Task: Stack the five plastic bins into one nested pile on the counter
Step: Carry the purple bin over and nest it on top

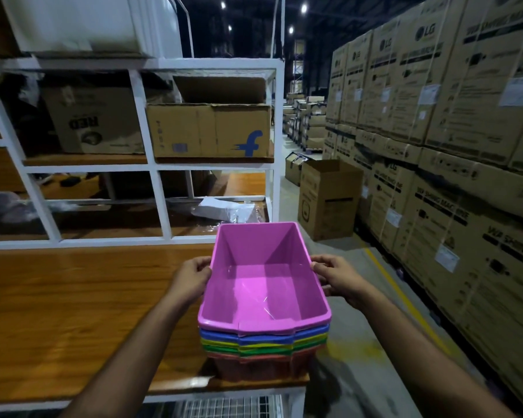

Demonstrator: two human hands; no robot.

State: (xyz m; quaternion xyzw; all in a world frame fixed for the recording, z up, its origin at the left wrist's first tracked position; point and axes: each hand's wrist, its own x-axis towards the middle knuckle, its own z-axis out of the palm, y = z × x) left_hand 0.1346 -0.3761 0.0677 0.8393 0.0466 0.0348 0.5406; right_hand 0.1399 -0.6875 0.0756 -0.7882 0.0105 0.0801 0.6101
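A pink plastic bin [260, 285] sits on top of a nested pile at the right end of the wooden counter [73, 312]. Under its rim show the rims of a blue bin [263, 337], a yellow bin [254, 344], a green bin [248, 351] and a red bin [260, 368] at the bottom. My left hand [194, 277] grips the pink bin's left rim. My right hand [334, 276] grips its right rim. The pink bin is empty inside.
A white metal shelf frame [151, 176] stands behind the counter with cardboard boxes [209, 131] on it. The pile stands near the counter's right edge, with the aisle floor [360, 342] beyond. Stacked cartons [450, 146] line the right side.
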